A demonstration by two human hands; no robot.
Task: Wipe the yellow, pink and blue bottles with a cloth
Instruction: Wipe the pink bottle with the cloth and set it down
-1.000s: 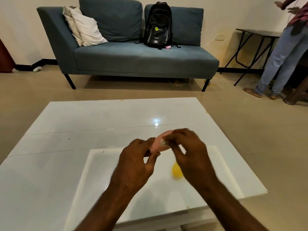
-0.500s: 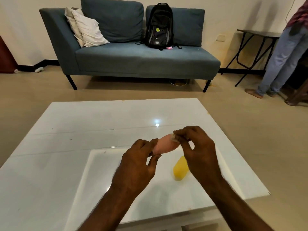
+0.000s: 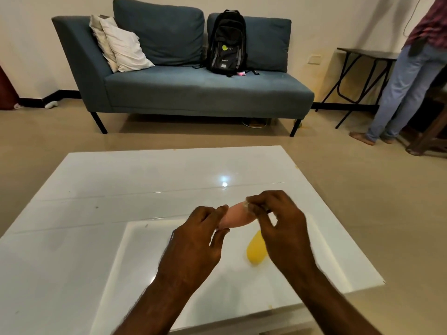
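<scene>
A small pink bottle (image 3: 238, 215) is held on its side above the white table (image 3: 96, 189), a little above the surface. My left hand (image 3: 193, 240) grips its near end. My right hand (image 3: 278, 223) pinches a small pale cloth (image 3: 250, 206) against the bottle's far end. A yellow bottle (image 3: 256, 249) lies on the table just below, partly hidden behind my right hand. No blue bottle shows in this view.
A blue-grey sofa (image 3: 193, 93) with pillows and a black backpack (image 3: 227, 42) stands beyond the table. A person (image 3: 408, 76) stands at the far right beside a dark folding table (image 3: 362, 68). The floor is tan tile.
My right hand has shifted up and to the right along the pink bottle, uncovering more of the yellow bottle. The left hand keeps its grip.
</scene>
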